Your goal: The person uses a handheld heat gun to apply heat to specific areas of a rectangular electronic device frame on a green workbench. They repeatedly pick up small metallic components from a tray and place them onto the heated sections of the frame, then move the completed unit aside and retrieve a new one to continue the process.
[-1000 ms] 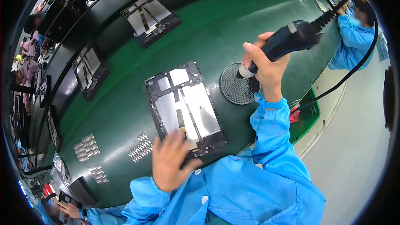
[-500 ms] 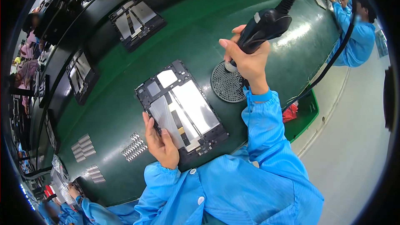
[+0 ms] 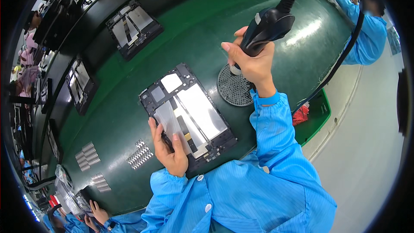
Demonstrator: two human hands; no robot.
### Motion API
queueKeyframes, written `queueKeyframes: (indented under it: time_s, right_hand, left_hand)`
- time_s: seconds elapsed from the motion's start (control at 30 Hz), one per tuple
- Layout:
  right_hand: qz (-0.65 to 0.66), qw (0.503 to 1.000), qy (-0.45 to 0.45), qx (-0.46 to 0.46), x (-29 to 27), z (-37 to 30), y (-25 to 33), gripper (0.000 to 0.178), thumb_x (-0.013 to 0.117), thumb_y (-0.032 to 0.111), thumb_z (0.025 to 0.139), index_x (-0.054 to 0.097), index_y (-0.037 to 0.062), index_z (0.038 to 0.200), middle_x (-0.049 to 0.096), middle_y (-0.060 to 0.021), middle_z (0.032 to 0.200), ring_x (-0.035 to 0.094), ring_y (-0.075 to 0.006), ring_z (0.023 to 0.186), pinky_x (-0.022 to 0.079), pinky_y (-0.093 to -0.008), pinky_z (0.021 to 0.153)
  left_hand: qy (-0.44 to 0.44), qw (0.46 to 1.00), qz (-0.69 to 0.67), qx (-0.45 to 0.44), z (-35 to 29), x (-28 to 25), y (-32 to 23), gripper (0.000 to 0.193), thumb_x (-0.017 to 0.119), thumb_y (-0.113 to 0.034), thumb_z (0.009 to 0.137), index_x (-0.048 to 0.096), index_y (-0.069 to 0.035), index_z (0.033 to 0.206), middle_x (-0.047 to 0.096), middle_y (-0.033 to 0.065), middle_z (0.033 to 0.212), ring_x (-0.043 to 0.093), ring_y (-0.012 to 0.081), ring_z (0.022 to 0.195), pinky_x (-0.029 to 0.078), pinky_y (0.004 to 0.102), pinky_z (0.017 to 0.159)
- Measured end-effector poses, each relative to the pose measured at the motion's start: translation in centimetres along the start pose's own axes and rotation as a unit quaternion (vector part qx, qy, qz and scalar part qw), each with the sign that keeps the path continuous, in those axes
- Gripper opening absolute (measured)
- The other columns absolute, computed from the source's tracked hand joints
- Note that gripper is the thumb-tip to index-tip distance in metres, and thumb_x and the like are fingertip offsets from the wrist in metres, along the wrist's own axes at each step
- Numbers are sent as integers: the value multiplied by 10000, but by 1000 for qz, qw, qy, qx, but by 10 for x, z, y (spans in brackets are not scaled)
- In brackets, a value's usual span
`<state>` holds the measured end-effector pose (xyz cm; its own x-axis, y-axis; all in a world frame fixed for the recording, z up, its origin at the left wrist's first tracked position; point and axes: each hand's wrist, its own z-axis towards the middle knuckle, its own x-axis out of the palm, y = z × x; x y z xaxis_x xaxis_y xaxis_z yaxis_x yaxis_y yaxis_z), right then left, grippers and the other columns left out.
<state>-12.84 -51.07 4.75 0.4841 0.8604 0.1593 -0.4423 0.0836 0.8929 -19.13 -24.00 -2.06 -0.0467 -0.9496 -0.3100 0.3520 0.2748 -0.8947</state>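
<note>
White glare streaks the green tabletop [image 3: 189, 43], while fisheye distortion bends outer edges.

there's 3+ tablets [image 3: 202, 108], 3 pt clusters [image 3: 140, 155], 1 rnd tray [image 3: 235, 92], 1 pwr tool [image 3: 266, 29].

No lettering, number or sign can be read. Any print on the flat black rectangular device with silver panels [image 3: 188, 117], near the green table's [image 3: 293, 67] front edge, is too small to tell

Our table [image 3: 116, 108] has a green top. On it we have an open tablet [image 3: 200, 114], slightly tilted, a round grey dish [image 3: 235, 92] to its right, and three patches of small silver pieces [image 3: 140, 154] to its left, on the near side.
</note>
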Motion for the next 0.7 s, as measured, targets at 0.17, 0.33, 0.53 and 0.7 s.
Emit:
queueKeyframes:
  time_s: [0.17,0.33,0.53,0.7]
  right_hand:
    - [8,1000,-3,5,-4,2,-4,274,715,-49,735,538,-14,942,589,-40,602,550,-97,470,423,-226,439]
    - [-33,999,-31,14,8,-8,-12,279,746,0,734,574,34,952,593,-3,629,551,-76,503,416,-215,454]
    - [-18,996,-70,-45,10,-28,11,341,686,-62,748,518,-9,1041,562,-44,628,539,-128,507,432,-260,516]
    - [59,993,23,-101,36,-32,22,330,639,-93,760,507,-15,1052,551,-64,628,529,-144,500,452,-284,521]
  left_hand:
    - [-30,999,37,-12,3,11,-7,432,445,63,838,423,45,1269,288,248,1444,230,368,1369,198,431,1102]
    - [-40,997,65,8,4,7,6,375,493,47,829,506,34,1204,354,235,1413,264,385,1352,247,425,1084]
    - [2,980,195,-28,3,-90,-8,235,685,-1,754,662,-20,987,637,144,1102,615,265,1028,476,335,882]
    - [41,946,296,-128,11,-163,14,306,776,-66,668,658,-29,947,627,107,865,576,177,619,447,271,540]
